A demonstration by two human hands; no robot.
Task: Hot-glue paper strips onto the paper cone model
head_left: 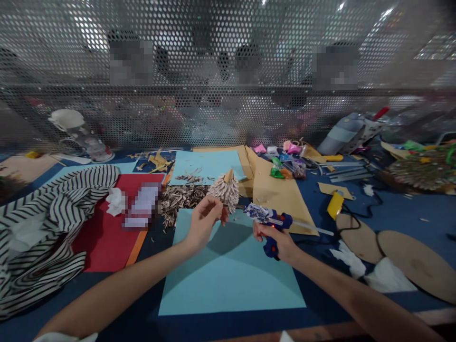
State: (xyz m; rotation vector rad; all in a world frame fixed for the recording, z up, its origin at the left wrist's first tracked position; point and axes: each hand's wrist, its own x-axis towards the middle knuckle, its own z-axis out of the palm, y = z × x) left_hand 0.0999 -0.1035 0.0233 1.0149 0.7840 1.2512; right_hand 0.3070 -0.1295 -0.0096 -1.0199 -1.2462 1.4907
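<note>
My right hand (276,240) is wrapped round a blue glue gun (274,218) with a clear glue stick out of its back end. The gun's nozzle points left, close to the fingertips of my left hand (206,216). Those fingers are pinched together; what is between them is too small to make out. Just behind them stands a small cone (226,189) covered in overlapping pale slivers, its tan tip bare. Beneath both hands lies a light blue sheet (231,280). A heap of grey-brown slivers (181,199) is to the left of the cone.
At left are a striped cloth (57,213), a red sheet (103,237) and a blurred-out phone-like object (142,206). Colourful packets (288,161) lie behind, on the right. Cardboard discs (416,256), crumpled tissue (388,275) and a yellow cutter (335,204) are at right. A perforated metal screen (199,114) stands at the back.
</note>
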